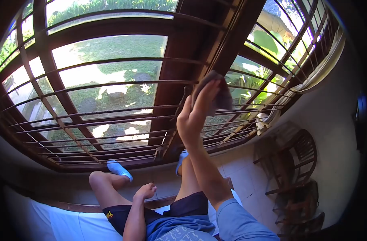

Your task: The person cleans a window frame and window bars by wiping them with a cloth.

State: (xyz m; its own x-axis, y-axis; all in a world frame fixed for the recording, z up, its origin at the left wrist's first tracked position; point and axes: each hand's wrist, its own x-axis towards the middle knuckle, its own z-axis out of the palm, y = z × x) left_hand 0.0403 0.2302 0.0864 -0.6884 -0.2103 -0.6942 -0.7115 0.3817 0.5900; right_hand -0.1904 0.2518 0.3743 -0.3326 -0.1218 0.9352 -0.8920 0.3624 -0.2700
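Note:
My right hand (193, 116) is raised high in the middle, fingers closed on a dark cloth (224, 96). The cloth is bunched and hangs over the fingertips on the right. Behind it stands the dark wooden window post (227, 46) with thin horizontal bars (127, 83); whether the cloth touches them I cannot tell. Low down, over my lap, my left hand (145, 191) is loosely curled with nothing visible in it. It is nearest to my dark shorts (187, 207).
Barred windows fill the upper view, with a garden outside. A light curtain (328, 62) is gathered at the right. Dark wooden chairs (300, 160) stand on the tiled floor (245, 178) to the right. White bedding (66, 217) lies beneath me at lower left.

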